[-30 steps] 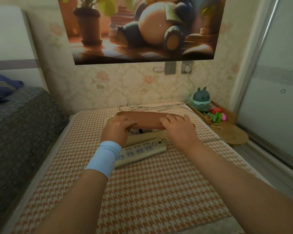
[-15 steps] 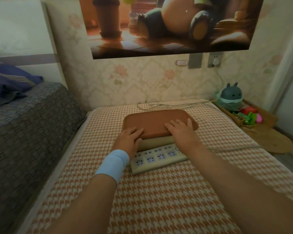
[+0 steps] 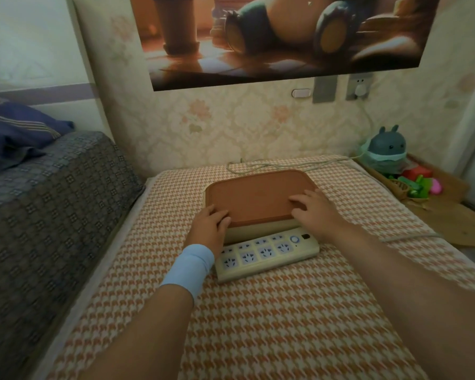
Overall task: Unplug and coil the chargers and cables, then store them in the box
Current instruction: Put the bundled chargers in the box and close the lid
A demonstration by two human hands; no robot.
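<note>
1. The box (image 3: 261,233) sits on the bed (image 3: 258,311) straight ahead of the person, with its long axis running left to right across the body. Its brown lid (image 3: 258,194) lies flat on top.
2. The left hand (image 3: 209,223) rests on the lid's near left corner. Its fingers are lightly bent across the edge, pressing rather than clasping as far as the view shows.
3. The right hand (image 3: 316,209) lies on the near right part of the lid. Its fingers are spread and laid flat, grasping nothing.
4. Each hand thus covers one near corner, so neither is clearly closer. Any push to seat the lid goes down and slightly away from the person.
5. The power strip (image 3: 266,252) lies just in front of the box, between it and the forearms. It is nearly parallel to the box, with its right end angled a little further away, and every socket that shows is empty.
6. A pale cable (image 3: 272,163) snakes behind the box and runs right and up toward the wall socket (image 3: 358,87), where a white plug sits.
7. The contents are hidden under the lid (so what is stored cannot be told). The task looks close to finished, and the far rim is what most needs checking.
</note>
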